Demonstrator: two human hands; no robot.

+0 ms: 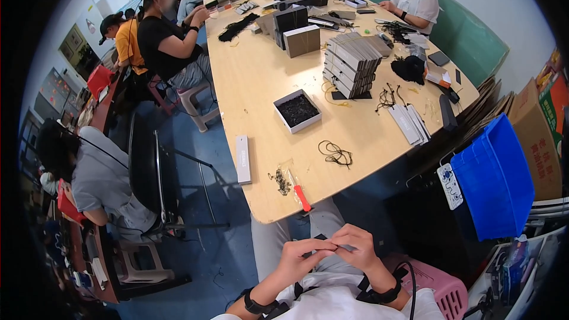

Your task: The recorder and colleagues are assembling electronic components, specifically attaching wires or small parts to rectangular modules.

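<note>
My left hand (301, 259) and my right hand (355, 248) meet over my lap, below the near end of a long wooden table (261, 77). Both pinch a small flat grey piece (347, 248) between the fingertips; a dark bit shows between them. Both wrists wear black straps. On the table just ahead lie a red-handled cutter (301, 197), a clear bag of small dark parts (281, 181), a loop of black cord (335, 154) and a long white box (243, 159).
A white tray of black items (297, 110), stacks of grey boxes (349, 62) and flat white sleeves (409, 123) sit farther up the table. Other people work along both sides. A blue bin (496, 179), cardboard cartons (536, 142) and a pink stool (441, 287) stand at my right.
</note>
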